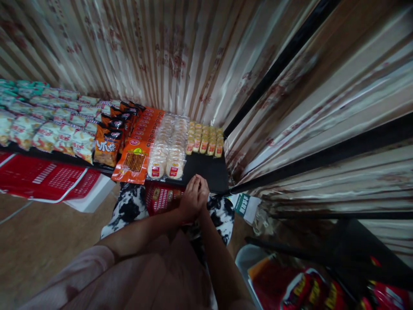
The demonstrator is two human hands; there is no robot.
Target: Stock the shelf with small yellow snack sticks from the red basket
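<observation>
My left hand (189, 199) and my right hand (203, 191) are pressed together, fingers closed, at the front edge of a black shelf (206, 172). No object shows in either hand, though the palms are hidden. Just beyond them on the shelf lie round white crackers in clear packs (174, 165). Small yellow snack packs (204, 140) stand in rows at the back right of the shelf. Left of the crackers, an orange bag of brown sticks (134, 161) hangs slightly over the edge.
Several white snack bags (53, 135) and black-and-orange bags (106, 146) fill the shelf's left. Below are red baskets (48, 176) and another red basket (159, 198) between my knees. A patterned curtain (161, 51) hangs behind. A tub (247, 262) with red packets stands lower right.
</observation>
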